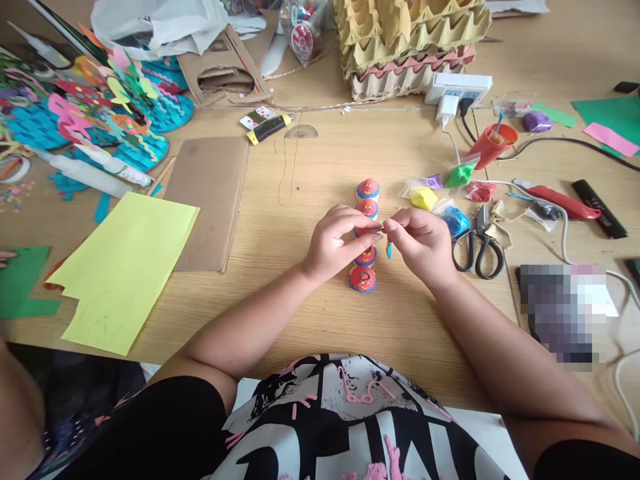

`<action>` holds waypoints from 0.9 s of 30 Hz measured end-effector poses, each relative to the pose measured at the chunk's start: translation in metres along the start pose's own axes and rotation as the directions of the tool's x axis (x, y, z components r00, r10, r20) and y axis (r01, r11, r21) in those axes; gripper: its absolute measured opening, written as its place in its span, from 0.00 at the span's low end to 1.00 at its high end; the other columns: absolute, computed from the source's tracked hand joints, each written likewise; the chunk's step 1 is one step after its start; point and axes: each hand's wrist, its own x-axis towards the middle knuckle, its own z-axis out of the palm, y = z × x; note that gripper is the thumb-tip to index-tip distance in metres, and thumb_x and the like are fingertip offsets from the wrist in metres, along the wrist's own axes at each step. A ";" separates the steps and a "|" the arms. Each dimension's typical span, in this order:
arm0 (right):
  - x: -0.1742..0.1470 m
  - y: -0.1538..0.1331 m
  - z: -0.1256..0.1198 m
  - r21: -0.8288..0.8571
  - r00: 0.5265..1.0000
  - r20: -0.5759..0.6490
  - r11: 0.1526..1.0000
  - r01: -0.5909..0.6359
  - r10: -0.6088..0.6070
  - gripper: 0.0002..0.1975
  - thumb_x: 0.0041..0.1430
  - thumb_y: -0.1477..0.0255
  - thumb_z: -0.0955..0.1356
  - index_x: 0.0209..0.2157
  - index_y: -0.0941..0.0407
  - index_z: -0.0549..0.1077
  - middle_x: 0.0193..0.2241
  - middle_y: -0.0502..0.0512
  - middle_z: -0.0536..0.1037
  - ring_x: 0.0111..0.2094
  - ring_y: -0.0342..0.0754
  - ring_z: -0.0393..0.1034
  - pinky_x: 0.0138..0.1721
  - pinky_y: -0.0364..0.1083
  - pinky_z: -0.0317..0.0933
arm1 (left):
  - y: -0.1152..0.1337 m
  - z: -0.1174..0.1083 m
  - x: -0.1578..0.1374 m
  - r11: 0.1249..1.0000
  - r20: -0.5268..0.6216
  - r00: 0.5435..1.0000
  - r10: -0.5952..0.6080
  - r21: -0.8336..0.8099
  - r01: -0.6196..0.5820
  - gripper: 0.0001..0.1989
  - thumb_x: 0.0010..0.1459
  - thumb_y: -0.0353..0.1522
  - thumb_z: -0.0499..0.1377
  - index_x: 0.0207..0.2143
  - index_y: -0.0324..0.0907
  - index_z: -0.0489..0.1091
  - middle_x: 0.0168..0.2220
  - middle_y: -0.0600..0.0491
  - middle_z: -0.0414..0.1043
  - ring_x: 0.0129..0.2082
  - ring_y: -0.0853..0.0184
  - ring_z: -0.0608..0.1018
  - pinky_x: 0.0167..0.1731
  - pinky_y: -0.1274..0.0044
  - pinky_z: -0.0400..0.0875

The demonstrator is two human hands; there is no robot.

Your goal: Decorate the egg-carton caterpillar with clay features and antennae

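Several small red domed figures with blue rims and yellow faces stand in a row; the nearest red figure shows a dark curl on top. Over the middle of the row, my left hand and my right hand meet fingertip to fingertip, both pinched closed. A tiny dark piece shows between the fingertips; its kind is too small to tell. My hands partly cover the middle figures. Just below my right fingertips, a small blue flat-ended tool is partly visible.
To the right lie black-handled scissors, bags of coloured clay, a red cup and a power strip. Egg trays stand behind. At left are yellow paper, cardboard and another person's hand.
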 end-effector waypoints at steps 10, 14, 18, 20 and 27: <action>0.002 -0.001 -0.001 -0.036 0.996 0.074 0.998 0.058 -0.055 0.26 0.63 0.50 0.74 0.21 0.55 0.73 0.19 0.49 0.73 0.23 0.42 0.64 0.27 0.45 0.57 | 0.004 -0.001 0.002 0.999 0.000 0.999 -0.037 -0.020 0.037 0.09 0.66 0.40 0.67 0.37 0.44 0.78 0.36 0.53 0.83 0.39 0.66 0.81 0.45 0.70 0.76; 0.003 0.001 -0.002 -0.035 0.992 0.113 0.997 0.068 -0.063 0.27 0.62 0.49 0.74 0.21 0.55 0.73 0.20 0.50 0.73 0.23 0.42 0.65 0.28 0.45 0.58 | 0.004 -0.002 0.001 0.992 0.023 0.993 -0.114 -0.051 0.115 0.12 0.68 0.42 0.64 0.37 0.44 0.79 0.36 0.52 0.83 0.39 0.66 0.82 0.46 0.70 0.76; 0.003 0.002 -0.002 -0.014 0.992 0.113 0.998 0.065 -0.063 0.25 0.65 0.50 0.72 0.23 0.55 0.75 0.22 0.50 0.75 0.25 0.43 0.67 0.29 0.45 0.61 | 0.001 0.000 -0.002 0.978 0.021 0.987 -0.157 -0.133 0.159 0.14 0.65 0.42 0.67 0.47 0.45 0.79 0.40 0.51 0.83 0.40 0.66 0.82 0.46 0.72 0.76; 0.003 0.002 -0.002 -0.005 0.993 0.103 0.998 0.059 -0.058 0.25 0.67 0.51 0.71 0.24 0.55 0.75 0.22 0.51 0.75 0.25 0.43 0.67 0.29 0.45 0.61 | 0.000 0.000 -0.003 0.978 0.025 0.990 -0.138 -0.151 0.141 0.15 0.63 0.41 0.69 0.48 0.45 0.80 0.39 0.52 0.83 0.39 0.67 0.82 0.46 0.72 0.76; 0.002 0.003 -0.003 -0.034 0.994 0.103 0.999 0.027 -0.023 0.26 0.66 0.48 0.70 0.25 0.54 0.75 0.23 0.52 0.76 0.26 0.45 0.68 0.30 0.46 0.62 | 0.001 -0.002 0.001 0.988 -0.005 0.992 -0.125 -0.090 0.124 0.08 0.66 0.39 0.67 0.38 0.45 0.80 0.36 0.52 0.83 0.39 0.66 0.82 0.45 0.71 0.77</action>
